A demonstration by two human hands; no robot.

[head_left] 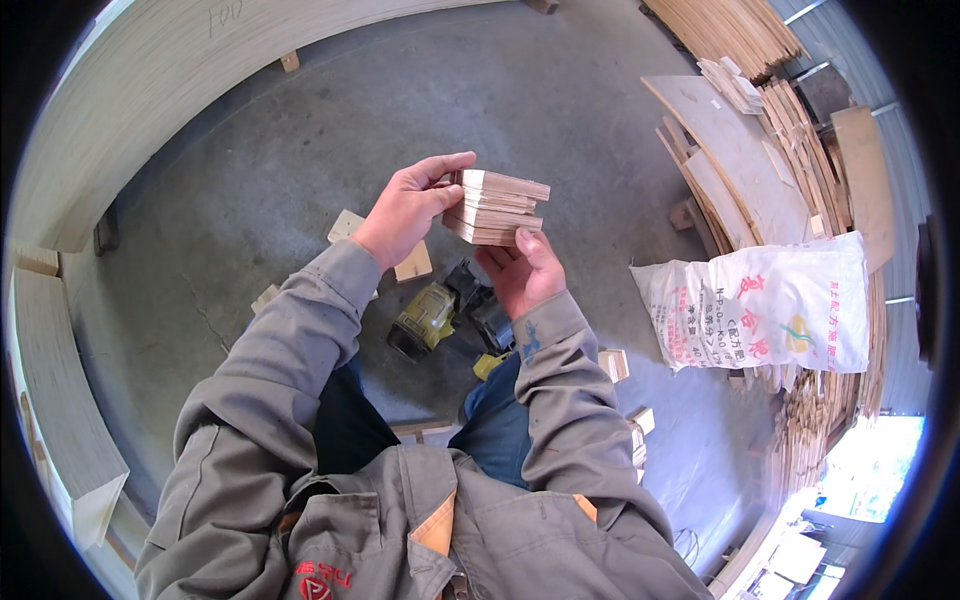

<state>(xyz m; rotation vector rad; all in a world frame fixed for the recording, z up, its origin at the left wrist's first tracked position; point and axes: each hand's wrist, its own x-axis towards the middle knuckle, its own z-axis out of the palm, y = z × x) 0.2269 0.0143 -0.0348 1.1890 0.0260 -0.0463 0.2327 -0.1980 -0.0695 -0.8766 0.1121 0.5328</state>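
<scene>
A small stack of plywood blocks (pixel 495 207), with layered edges and uneven ends, is held up in front of me above the floor. My left hand (pixel 408 208) grips its left end, fingers on top and thumb against the near side. From below, my right hand (pixel 528 272) holds the lower right corner with the thumb on the bottom block; some of its fingers are hidden. Under my hands, a yellow-green and black power tool (pixel 430 315) lies on the floor between my knees, partly covered by my right hand and sleeve.
Loose wood blocks (pixel 413 262) lie beyond my left forearm, and more blocks (pixel 614 365) sit right of my right forearm. A printed white sack (pixel 760 305) rests on stacked boards at the right. Long pale panel stacks (pixel 200 75) curve along the left and far side.
</scene>
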